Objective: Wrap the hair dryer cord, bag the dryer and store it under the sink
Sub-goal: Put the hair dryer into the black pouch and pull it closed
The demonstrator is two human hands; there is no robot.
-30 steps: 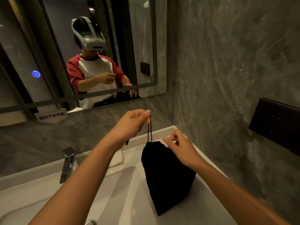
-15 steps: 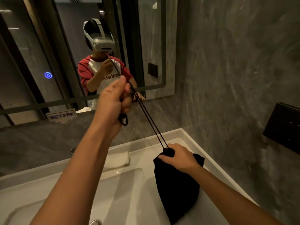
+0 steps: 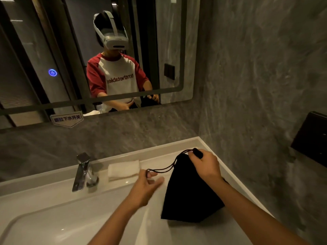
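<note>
A black drawstring bag (image 3: pixel 187 195) stands on the white sink counter (image 3: pixel 178 234) at the right, bulging with something hidden inside; no hair dryer shows. My right hand (image 3: pixel 206 166) grips the gathered neck of the bag at its top. The black drawstring (image 3: pixel 166 167) runs slack from the neck leftward to my left hand (image 3: pixel 147 184), whose fingers are spread with the cord's loop hooked over one finger.
A chrome faucet (image 3: pixel 81 172) stands at the back of the white basin (image 3: pixel 53 225). A folded white towel (image 3: pixel 123 169) lies behind my left hand. A mirror (image 3: pixel 88 50) and grey stone walls enclose the corner; a black wall box (image 3: pixel 311 137) juts out at the right.
My left hand has dropped from high up, where it pulled the drawstring taut, down to counter level; the cord now hangs slack. The right hand still holds the bag's neck.
</note>
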